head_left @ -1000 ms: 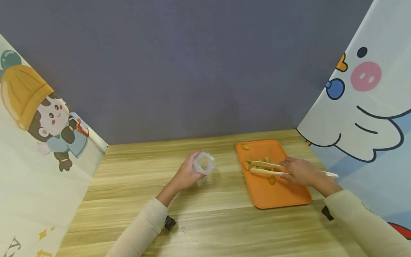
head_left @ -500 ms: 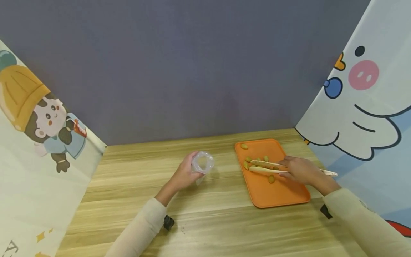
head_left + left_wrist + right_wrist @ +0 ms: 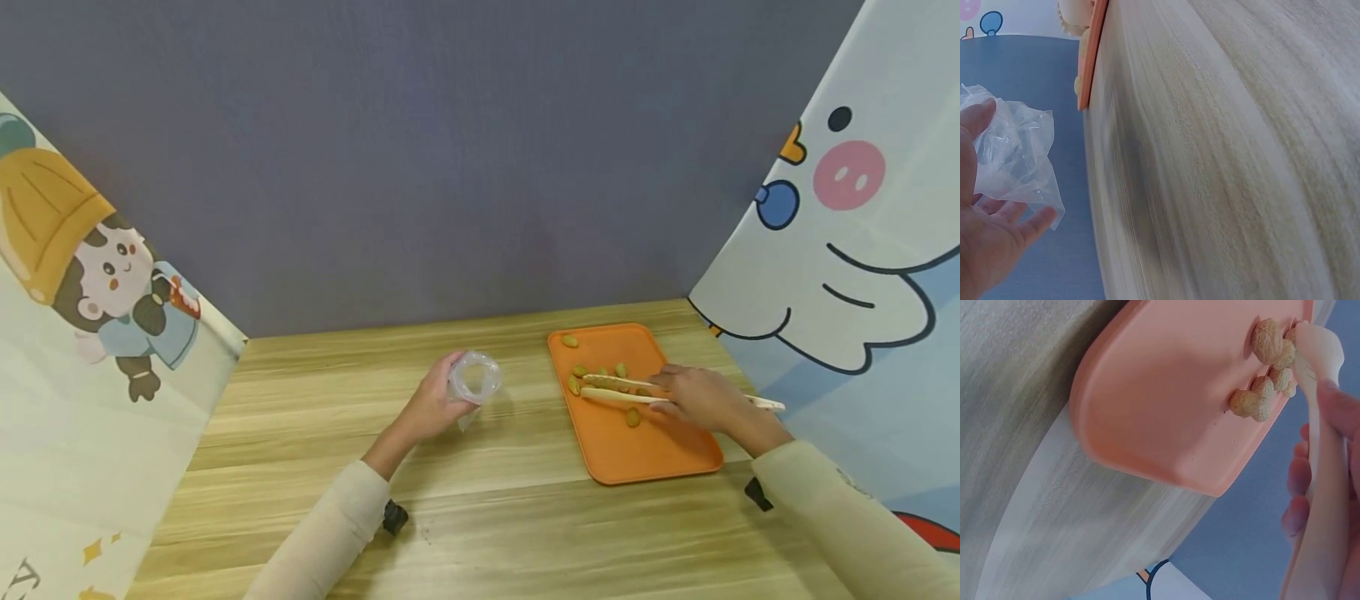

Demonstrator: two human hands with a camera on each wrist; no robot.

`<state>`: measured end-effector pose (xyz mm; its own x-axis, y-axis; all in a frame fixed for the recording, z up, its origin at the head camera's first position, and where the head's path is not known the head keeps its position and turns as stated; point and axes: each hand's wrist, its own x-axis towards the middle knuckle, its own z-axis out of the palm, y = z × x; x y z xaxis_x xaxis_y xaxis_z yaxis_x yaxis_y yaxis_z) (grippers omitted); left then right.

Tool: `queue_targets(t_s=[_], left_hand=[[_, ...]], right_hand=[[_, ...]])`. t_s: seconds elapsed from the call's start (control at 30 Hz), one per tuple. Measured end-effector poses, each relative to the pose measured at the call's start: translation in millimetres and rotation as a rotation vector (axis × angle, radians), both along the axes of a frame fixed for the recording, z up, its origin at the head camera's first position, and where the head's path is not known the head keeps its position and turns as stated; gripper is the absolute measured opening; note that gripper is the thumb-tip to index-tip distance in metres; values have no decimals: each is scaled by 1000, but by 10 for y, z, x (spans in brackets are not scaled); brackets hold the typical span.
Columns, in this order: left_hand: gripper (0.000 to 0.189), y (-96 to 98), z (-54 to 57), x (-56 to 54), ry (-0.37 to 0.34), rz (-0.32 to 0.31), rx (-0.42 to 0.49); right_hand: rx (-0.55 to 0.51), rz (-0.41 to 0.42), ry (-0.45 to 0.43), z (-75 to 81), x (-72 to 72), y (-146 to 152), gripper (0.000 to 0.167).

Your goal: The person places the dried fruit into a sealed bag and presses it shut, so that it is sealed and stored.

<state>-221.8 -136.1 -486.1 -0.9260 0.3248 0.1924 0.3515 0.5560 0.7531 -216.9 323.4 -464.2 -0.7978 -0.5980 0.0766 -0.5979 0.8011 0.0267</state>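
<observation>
My left hand [image 3: 433, 407] holds a clear plastic bag [image 3: 1019, 150] above the table, left of the tray. From the head view the bag's round mouth faces up, and my thumb and fingers curl round its side. My right hand [image 3: 701, 402] grips pale tongs [image 3: 622, 398] over the orange tray [image 3: 637, 458]. Their two arms point left, slightly apart, with the tips among several unshelled peanuts [image 3: 1266, 340]. In the right wrist view my thumb presses one arm and my fingers wrap the other. What lies between the tips is partly hidden.
One peanut [image 3: 570, 342] lies alone in the tray's far left corner, and another peanut [image 3: 632, 417] sits nearer than the tongs. The wooden table [image 3: 480, 517] meets a grey back panel [image 3: 465, 167]. Cartoon-printed panels [image 3: 885, 275] stand at both sides.
The tong tips have drawn a little closer together over the peanuts. My left hand stays in place with the bag; the head view has shifted slightly.
</observation>
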Motion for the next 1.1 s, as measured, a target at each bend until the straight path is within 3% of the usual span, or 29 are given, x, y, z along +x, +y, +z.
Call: queue_targets(t_s=[0.43, 0.8, 1.1], left_hand=[[92, 3, 8, -1, -14, 5, -15], [92, 29, 4, 15, -24, -4, 12], [90, 54, -5, 0, 13, -14, 21]], right_hand=[[22, -12, 15, 31, 0, -11, 39], [-25, -4, 31, 136, 6, -3, 38], [-55, 10, 90, 264, -11, -48, 41]])
